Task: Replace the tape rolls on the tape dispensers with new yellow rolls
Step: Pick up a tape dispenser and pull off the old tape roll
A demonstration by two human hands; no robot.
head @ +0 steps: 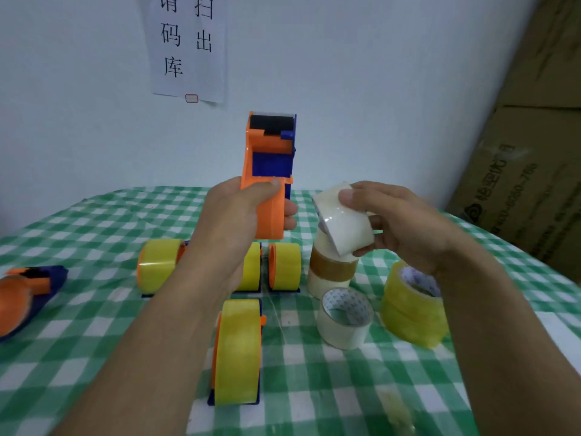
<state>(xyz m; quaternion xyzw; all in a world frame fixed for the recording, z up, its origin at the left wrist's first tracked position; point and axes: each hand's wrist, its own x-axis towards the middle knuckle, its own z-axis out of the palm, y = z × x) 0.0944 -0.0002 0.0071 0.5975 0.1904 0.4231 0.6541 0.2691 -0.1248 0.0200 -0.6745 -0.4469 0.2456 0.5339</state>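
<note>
a: how many on the bench [94,341]?
b: we count four loaded dispensers [239,350], yellow. our left hand [239,209] grips an orange dispenser [270,152] upright above them; our right hand [399,221] pinches a whitish roll [342,225] beside it.

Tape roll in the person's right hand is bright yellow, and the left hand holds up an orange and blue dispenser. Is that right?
Not quite. The head view shows that the tape roll in the right hand is whitish, not bright yellow. The rest is right: the left hand does hold up the orange and blue dispenser.
</note>
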